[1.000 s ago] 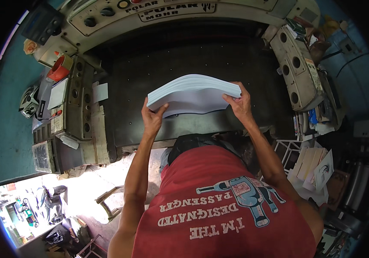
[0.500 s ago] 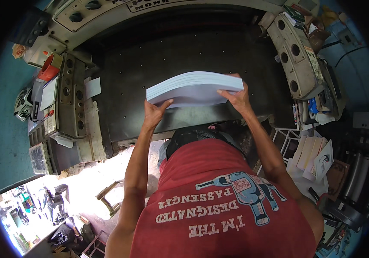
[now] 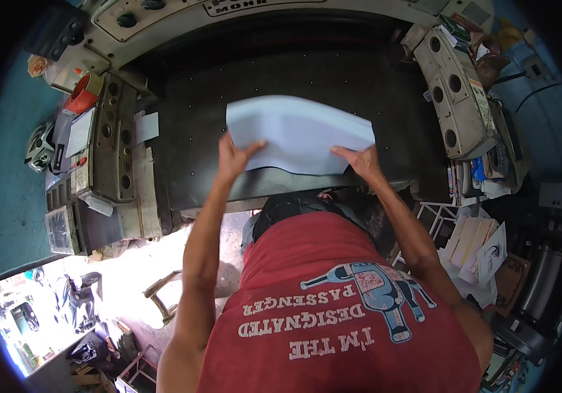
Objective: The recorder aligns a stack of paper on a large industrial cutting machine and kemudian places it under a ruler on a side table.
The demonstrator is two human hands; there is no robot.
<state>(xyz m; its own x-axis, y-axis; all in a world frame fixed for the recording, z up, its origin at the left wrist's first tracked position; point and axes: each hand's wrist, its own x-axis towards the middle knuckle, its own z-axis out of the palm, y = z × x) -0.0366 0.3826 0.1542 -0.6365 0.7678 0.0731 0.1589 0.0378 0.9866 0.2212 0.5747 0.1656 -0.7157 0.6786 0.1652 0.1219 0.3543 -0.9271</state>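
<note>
One thick, white, rectangular stack of paper sheets (image 3: 300,128) shows in the head view, tilted and bowed over the flat black metal table (image 3: 195,157), between its left and right edges and nearer the front edge. Whether the stack's lower edge touches the surface, I cannot tell. It probably handles as weighty but floppy, with smooth sheets liable to slip apart or crease, so its two short sides look the best places to hold. The bare left hand (image 3: 233,159) grasps the left side, thumb across the near face; the bare right hand (image 3: 361,162) grips the right side likewise, thumb pointing inward. Both forearms (image 3: 207,229) reach forward, elbows slightly bent.
</note>
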